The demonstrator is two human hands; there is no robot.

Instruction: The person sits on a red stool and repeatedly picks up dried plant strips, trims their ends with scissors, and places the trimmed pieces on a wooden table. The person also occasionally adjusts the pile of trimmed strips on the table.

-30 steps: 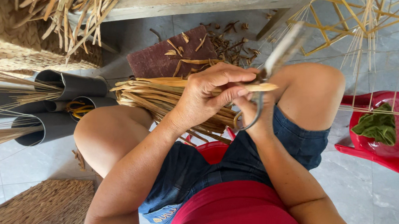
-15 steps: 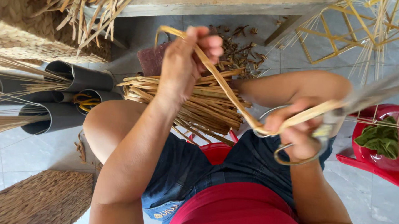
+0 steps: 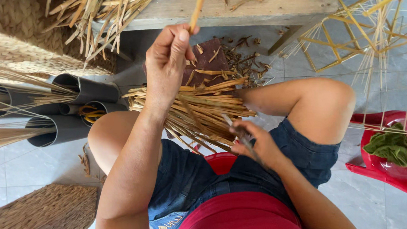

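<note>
A dried straw strip (image 3: 197, 9) is being pinched by the left hand (image 3: 166, 64) above the straw bundle (image 3: 199, 112). Scissors (image 3: 239, 132) (partly hidden) are being gripped by the right hand (image 3: 255, 145), just beside that bundle.

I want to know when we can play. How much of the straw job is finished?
Some looks done: brown trimmed scraps litter the floor. In hand: the left hand lifts one tan dried strip, and the right hand grips a thin tool I can't make out. Left, I'd guess: the thick bundle of dried tan strips across the lap.
</note>
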